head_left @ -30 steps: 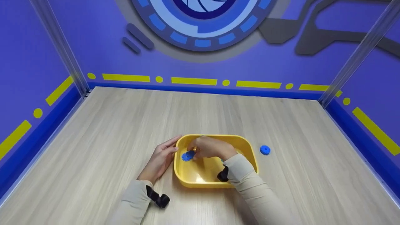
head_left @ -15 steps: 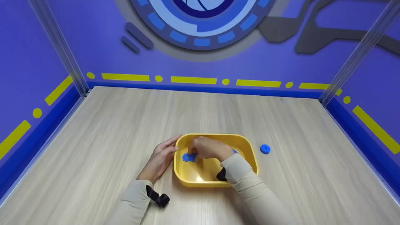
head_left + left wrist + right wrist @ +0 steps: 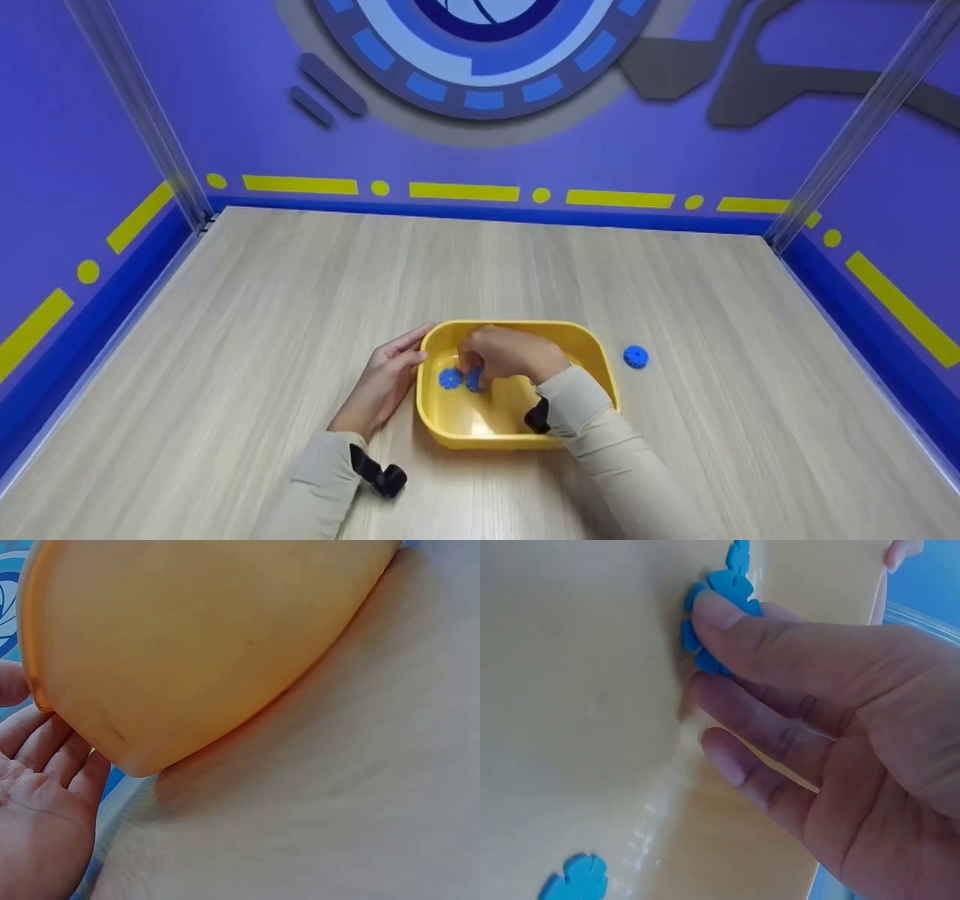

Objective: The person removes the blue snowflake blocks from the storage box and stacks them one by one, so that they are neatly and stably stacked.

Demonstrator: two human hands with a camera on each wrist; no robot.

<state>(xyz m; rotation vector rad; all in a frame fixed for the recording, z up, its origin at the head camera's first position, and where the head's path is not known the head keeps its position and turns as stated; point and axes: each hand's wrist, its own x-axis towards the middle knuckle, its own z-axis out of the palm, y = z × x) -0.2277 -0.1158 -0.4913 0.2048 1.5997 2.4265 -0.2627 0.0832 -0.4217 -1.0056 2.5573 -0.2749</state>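
My left hand (image 3: 384, 386) holds the left side of a yellow plastic tub (image 3: 517, 441), thumb at the rim and fingers along the outer wall. Inside the tub, my right hand (image 3: 514, 355) pinches a blue notched snowflake disc (image 3: 727, 586) between thumb and fingers; the lower fingers are loosely bent in the right wrist view. A second blue snowflake disc (image 3: 450, 379) lies just left of it on the tub floor. Another blue disc (image 3: 576, 881) shows at the lower left of the right wrist view, hidden behind my right hand and wrist in the head view.
A round blue piece (image 3: 636, 357) with a hole in its middle lies on the wooden table (image 3: 360, 270), right of the tub. Purple-blue panels (image 3: 247, 142) with yellow marks enclose the table at the back and sides.
My right hand has shifted slightly right with the pinched disc, which overlapped the other disc before and now stands apart from it. The left hand and tub stay put.
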